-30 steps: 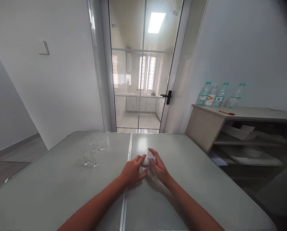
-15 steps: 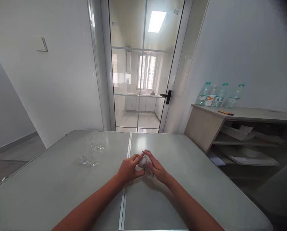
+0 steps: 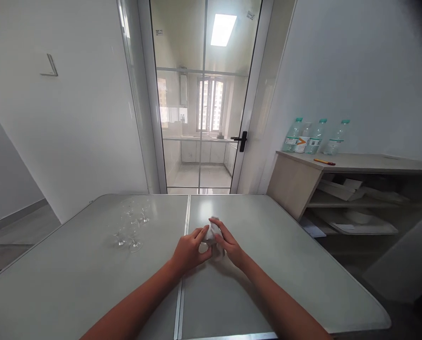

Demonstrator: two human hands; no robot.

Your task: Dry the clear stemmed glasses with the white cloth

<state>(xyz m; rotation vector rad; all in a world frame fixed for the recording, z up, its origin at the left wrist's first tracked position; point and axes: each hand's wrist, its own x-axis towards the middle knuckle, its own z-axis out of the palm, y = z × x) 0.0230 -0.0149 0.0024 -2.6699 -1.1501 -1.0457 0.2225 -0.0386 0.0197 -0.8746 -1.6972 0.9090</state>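
Note:
Over the table [image 3: 225,302], just right of its metal seam, my two hands meet around a clear glass [image 3: 206,242] and a white cloth [image 3: 217,251]. My left hand [image 3: 189,249] grips the glass from the left, fingers and thumb curled about it. My right hand [image 3: 231,246] presses the cloth against the glass from the right, and part of the cloth hangs below the fingers. Fingers and cloth hide most of the glass. To the left, several clear stemmed glasses [image 3: 135,244] stand upright in a group.
A wooden shelf unit [image 3: 296,182] stands beyond the table's right edge. On its top are several plastic bottles [image 3: 313,141] and a yellow-orange pen-like object [image 3: 324,161]. White trays and papers lie on the shelves below. A glass door [image 3: 202,156] rises behind the table.
The view has turned slightly to the right. Both hands stay together on the glass; the right fingers and cloth have shifted a little around it.

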